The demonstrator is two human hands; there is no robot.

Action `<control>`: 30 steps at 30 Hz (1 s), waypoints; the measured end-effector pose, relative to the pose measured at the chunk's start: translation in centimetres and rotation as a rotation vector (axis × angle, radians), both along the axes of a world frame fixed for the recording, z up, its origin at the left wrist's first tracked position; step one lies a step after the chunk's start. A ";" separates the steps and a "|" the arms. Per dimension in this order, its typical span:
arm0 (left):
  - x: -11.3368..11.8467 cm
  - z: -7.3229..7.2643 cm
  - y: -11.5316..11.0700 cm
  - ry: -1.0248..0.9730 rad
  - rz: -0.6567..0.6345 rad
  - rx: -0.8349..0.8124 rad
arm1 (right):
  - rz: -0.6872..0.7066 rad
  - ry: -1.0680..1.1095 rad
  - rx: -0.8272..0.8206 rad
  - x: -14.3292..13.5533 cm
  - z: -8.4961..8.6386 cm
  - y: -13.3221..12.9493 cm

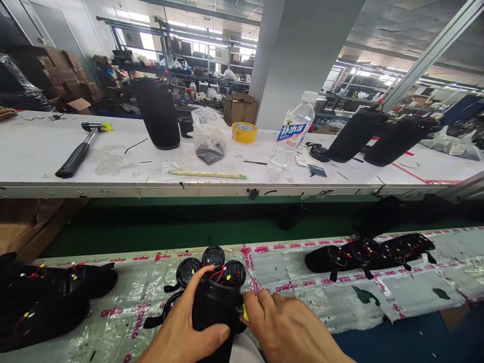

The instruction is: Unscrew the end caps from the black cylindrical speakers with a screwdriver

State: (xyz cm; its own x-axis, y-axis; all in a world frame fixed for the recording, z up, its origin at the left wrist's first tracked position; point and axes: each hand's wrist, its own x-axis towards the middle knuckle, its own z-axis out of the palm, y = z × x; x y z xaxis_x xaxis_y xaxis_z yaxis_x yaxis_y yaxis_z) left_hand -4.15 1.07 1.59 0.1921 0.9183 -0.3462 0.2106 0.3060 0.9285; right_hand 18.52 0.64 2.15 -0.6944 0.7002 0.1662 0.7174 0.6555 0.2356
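My left hand (185, 322) is wrapped round a black cylindrical speaker body (214, 312), thumb across its near side and fingers over the top rim. Red wires with a small yellow connector show at its open upper end. At the body's right upper edge my right hand (287, 325) is closed on a small bright yellow thing (245, 312), mostly hidden by the fingers. Just behind the body lie several round black caps (213, 255) with tabs. Another cap (172, 305) is partly covered by my left hand.
Black wired speaker bodies lie on the plastic-covered bench at left (56, 297) and right (368, 257). A raised white table (121, 176) beyond holds a hammer (77, 154), an upright black body (157, 113), a tape roll (244, 132), a water bottle (293, 131) and two tilted bodies (355, 135).
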 end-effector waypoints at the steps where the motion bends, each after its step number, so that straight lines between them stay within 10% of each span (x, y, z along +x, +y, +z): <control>1: 0.0 0.0 -0.1 0.025 0.015 0.007 | 0.000 0.001 0.005 -0.1 0.1 0.0; 11: -0.7 -1.6 0.3 -0.362 -0.018 -0.056 | -0.073 0.314 -0.374 -0.4 0.1 1.8; 30: -0.8 -1.1 0.2 -0.312 -0.051 -0.052 | 0.050 0.253 -0.308 -0.2 0.2 2.3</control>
